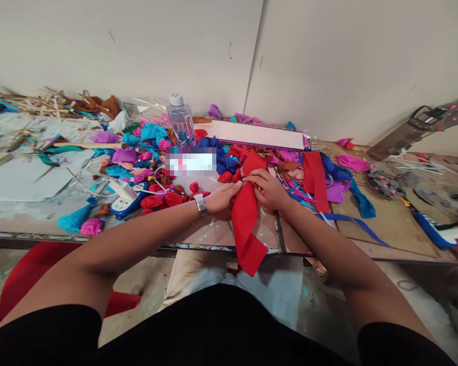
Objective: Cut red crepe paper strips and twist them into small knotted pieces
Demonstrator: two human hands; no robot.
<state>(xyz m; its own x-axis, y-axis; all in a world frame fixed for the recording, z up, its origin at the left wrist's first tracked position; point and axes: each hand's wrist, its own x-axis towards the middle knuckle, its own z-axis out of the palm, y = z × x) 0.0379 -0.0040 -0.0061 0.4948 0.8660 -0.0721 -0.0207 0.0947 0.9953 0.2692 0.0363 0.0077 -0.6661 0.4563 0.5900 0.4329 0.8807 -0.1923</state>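
Observation:
Between my two hands, near the table's front edge, a red crepe paper strip [245,216] runs lengthwise, its lower end folded and hanging over the edge. My left hand [222,198], with a metal watch on its wrist, pinches the strip from the left side. On the right side my right hand [267,189] has its fingers bent over the strip's upper part. The fingertips of both hands meet near the strip's middle. A second red strip [316,180] lies to the right. Red paper rosettes [171,199] are heaped to the left of my left hand.
A clear bottle [181,122] stands behind the heap of coloured paper pieces. To the left are a blue-and-white power strip [127,201] with cables and green-handled scissors [48,158]. A long pale box [252,133] lies along the wall. At right a dark bottle [402,133] leans.

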